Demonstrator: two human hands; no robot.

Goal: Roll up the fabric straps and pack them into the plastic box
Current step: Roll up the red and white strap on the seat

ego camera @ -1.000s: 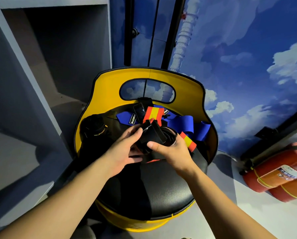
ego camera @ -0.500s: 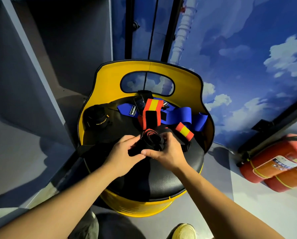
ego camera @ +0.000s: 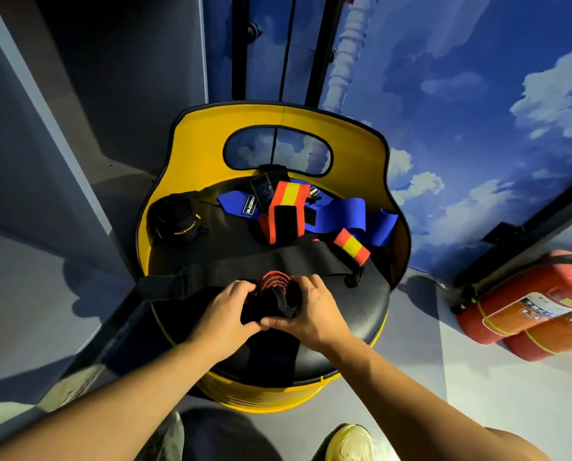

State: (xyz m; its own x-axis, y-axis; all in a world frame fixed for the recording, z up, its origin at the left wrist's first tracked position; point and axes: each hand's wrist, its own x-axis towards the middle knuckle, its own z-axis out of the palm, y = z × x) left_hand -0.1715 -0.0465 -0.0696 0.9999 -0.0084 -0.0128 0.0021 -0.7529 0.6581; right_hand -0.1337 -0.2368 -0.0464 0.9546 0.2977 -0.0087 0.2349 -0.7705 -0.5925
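Both hands grip one roll (ego camera: pixel 275 296), a black strap with red edges wound into a coil over the front of a black seat (ego camera: pixel 361 314). The left hand (ego camera: pixel 226 309) curls round its left side; the right hand (ego camera: pixel 314 314) wraps the right side, thumb under. The strap's unrolled tail (ego camera: pixel 231 269) runs away to the left across the seat and hangs off its edge.

To roll it well, I would keep the tail taut and flat, feed it in turn by turn, and pinch the edges level so the coil does not cone out. The red edges already look slightly staggered, so squaring them now seems wise.

The other straps lie at the back of the seat: a blue one (ego camera: pixel 344 216), a red-yellow one (ego camera: pixel 286 211) and a finished black roll (ego camera: pixel 176 221). No plastic box is in view.

The seat belongs to a yellow drum chair (ego camera: pixel 211 141) with a cut-out back. Behind it is a wall painted with sky and clouds (ego camera: pixel 477 111); grey shelving (ego camera: pixel 28 144) stands left, and red fire extinguishers (ego camera: pixel 527 304) lie right.
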